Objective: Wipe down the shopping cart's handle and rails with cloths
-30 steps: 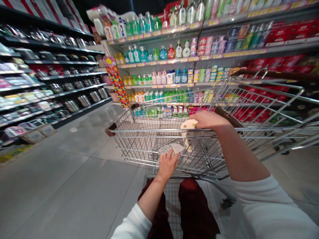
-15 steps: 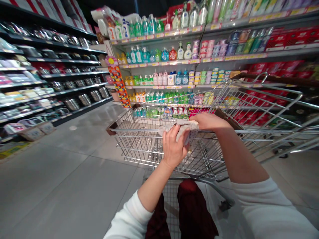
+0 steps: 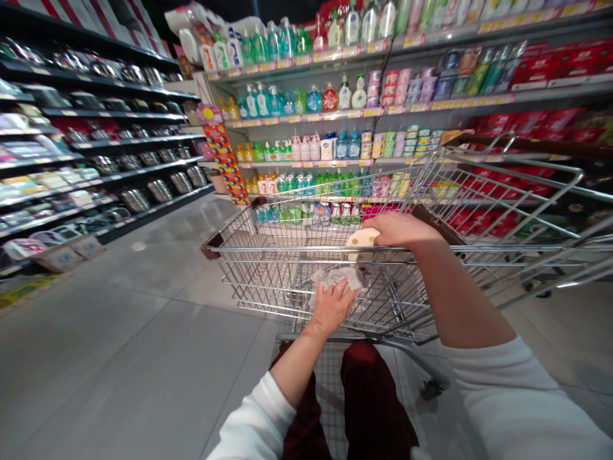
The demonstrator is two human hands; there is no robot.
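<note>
A metal shopping cart point(image 3: 268, 271) with wire sides stands before me. My left hand point(image 3: 332, 306) holds a crumpled grey cloth point(image 3: 338, 278) against the wires of its near side, below the top rail, with the fingers laid over the cloth. Over the top rail reaches my right hand point(image 3: 400, 230), its fingers curled and partly hidden. It grips a cream-coloured, rounded piece with olive spots point(image 3: 363, 239), perhaps a sponge, just behind the rail.
Another wire cart point(image 3: 522, 211) adjoins on the right. Shelves of pump bottles point(image 3: 306, 150) run behind the carts. Metal pots point(image 3: 136, 199) fill shelves on the left. A caster wheel point(image 3: 433, 386) sits near my knees, above the grey tiled floor point(image 3: 129, 358).
My left hand and the cloth have moved down from the top rail to the side wires. The spotted cream piece in my right hand now shows. My right hand has hardly moved.
</note>
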